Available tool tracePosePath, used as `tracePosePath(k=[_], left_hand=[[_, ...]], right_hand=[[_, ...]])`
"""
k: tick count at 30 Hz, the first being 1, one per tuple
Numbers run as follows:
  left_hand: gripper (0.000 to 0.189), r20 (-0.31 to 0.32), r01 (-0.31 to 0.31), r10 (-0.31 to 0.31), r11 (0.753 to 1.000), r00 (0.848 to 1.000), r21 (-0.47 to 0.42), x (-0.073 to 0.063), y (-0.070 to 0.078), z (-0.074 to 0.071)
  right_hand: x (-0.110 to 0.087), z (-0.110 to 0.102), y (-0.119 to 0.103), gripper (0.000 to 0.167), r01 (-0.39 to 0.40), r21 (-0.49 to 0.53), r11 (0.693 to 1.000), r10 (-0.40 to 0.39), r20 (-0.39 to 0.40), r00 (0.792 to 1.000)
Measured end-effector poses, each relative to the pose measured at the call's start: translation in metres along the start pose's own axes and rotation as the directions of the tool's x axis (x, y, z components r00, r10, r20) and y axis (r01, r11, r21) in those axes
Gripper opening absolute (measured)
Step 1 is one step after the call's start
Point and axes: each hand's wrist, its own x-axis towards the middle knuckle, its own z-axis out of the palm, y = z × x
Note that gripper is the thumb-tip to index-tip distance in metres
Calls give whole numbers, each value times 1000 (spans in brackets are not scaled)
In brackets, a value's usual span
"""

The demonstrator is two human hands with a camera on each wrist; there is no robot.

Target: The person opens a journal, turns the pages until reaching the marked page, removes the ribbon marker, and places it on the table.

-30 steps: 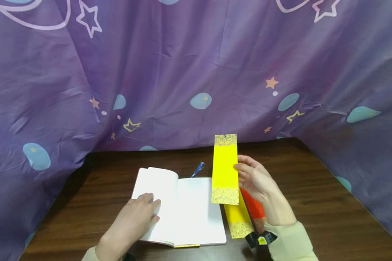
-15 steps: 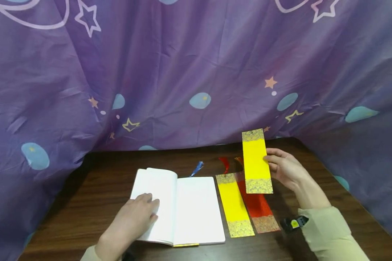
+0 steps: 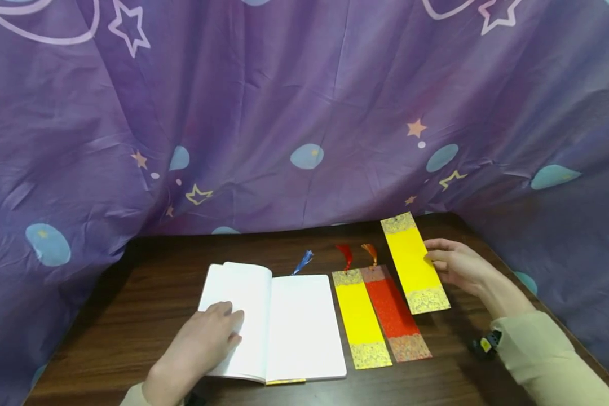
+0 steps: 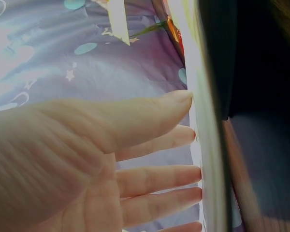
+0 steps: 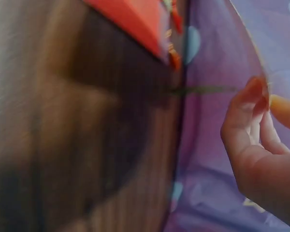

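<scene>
My right hand [image 3: 459,265] pinches a yellow bookmark [image 3: 413,259] by its right long edge, thumb on one face and fingers behind. Patterned bands cross both its ends. A blurred green tassel [image 5: 203,90] trails from it in the right wrist view. The bookmark tilts beside the red bookmark [image 3: 393,307], which lies on the table with an orange tassel. Left of that lies another yellow bookmark [image 3: 361,316] with a red tassel. My left hand [image 3: 203,338] rests on the left page of an open notebook [image 3: 304,327], its fingertips [image 4: 186,193] against the paper.
A blue tassel [image 3: 303,262] sticks out past the notebook's top, and a yellow strip end [image 3: 286,382] shows under its bottom edge. The brown wooden table [image 3: 132,316] meets a purple curtain [image 3: 264,141] at the back and sides.
My right hand has carried the yellow bookmark rightward, from over the notebook's right edge past the red bookmark, and tilted it. The two bookmarks on the table are uncovered. The left hand stays put.
</scene>
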Motion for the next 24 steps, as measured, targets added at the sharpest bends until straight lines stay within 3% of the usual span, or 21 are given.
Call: tracePosePath(k=[7, 13, 20, 24], left_hand=[[18, -24, -26, 26, 1000, 999, 2, -1, -3, 2], [17, -26, -32, 32, 999, 999, -10, 0, -3, 2], [18, -11, -23, 23, 1000, 1000, -5, 0, -2, 2], [19, -3, -18, 18, 1000, 1000, -5, 1, -1, 2]], right_hand=[[-7, -12, 31, 35, -90, -83, 992, 89, -14, 996], [-13, -9, 50, 41, -175, -120, 977, 169, -56, 984], [-17, -8, 56, 42, -195, -134, 972, 187, -70, 980], [-19, -7, 56, 50, -204, -254, 945, 181, -113, 977]])
